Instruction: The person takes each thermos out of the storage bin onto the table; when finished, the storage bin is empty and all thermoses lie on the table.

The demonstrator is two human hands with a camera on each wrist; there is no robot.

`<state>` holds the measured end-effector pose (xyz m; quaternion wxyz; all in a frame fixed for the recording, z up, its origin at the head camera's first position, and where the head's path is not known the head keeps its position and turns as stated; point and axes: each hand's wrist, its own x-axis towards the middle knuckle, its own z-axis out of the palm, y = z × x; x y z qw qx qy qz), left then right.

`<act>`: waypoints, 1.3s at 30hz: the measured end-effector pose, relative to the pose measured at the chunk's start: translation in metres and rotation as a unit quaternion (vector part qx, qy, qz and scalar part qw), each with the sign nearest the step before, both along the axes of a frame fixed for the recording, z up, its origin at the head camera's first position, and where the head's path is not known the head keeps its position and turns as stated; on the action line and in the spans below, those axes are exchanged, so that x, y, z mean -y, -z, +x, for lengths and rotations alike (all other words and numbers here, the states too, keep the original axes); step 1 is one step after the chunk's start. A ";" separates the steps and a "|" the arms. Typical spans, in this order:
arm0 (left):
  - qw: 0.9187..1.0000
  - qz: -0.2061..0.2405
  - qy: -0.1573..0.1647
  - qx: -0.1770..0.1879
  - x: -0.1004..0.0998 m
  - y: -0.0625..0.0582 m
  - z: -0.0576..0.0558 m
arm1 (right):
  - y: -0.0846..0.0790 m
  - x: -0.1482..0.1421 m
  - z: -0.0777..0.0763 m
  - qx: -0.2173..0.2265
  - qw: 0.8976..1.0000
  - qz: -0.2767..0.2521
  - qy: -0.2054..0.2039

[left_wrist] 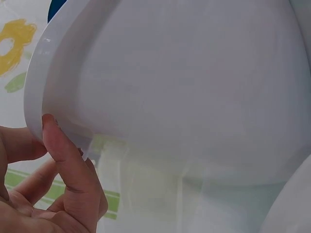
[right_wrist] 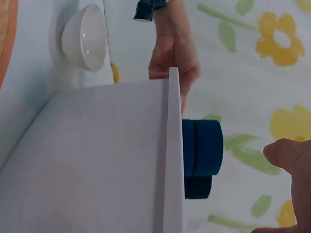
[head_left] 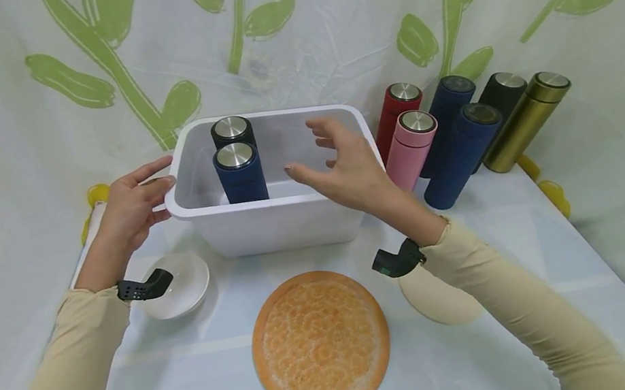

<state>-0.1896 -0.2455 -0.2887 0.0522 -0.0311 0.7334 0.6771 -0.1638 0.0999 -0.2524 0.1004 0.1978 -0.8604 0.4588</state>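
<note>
A white plastic bin (head_left: 271,226) stands on the table with two flasks upright in its left half. The front flask (head_left: 241,179) is blue with a steel lid; behind it is a black flask (head_left: 231,127). At the bin's left end, my left hand (head_left: 134,204) pinches the rim between thumb and fingers. The left wrist view shows the thumb (left_wrist: 63,150) against the rim's underside. My right hand (head_left: 347,165) hovers over the bin's right half, thumb and fingers spread apart and holding nothing. Its thumb (right_wrist: 286,153) points toward the flasks in the right wrist view.
Right of the bin stand several flasks: red (head_left: 394,112), pink (head_left: 411,147), two blue (head_left: 458,157), black (head_left: 503,94) and gold (head_left: 524,121). A white bowl (head_left: 184,282) sits at left, a round woven-look mat (head_left: 321,345) in front. A pale disc (head_left: 442,301) lies under the right forearm.
</note>
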 end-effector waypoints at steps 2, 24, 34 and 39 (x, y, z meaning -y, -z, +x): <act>1.000 -0.002 -0.002 0.003 0.001 0.000 0.001 | 0.001 0.008 0.000 0.001 1.000 0.001 0.003; 1.000 0.003 -0.013 0.000 0.006 0.002 0.005 | 0.014 0.087 -0.016 0.038 0.996 0.064 0.046; 1.000 -0.013 -0.016 -0.008 0.003 0.000 0.006 | 0.019 0.100 -0.026 0.038 0.997 0.057 0.044; 1.000 0.002 -0.011 -0.009 -0.001 -0.001 0.003 | 0.019 0.096 -0.026 0.049 0.997 0.034 0.045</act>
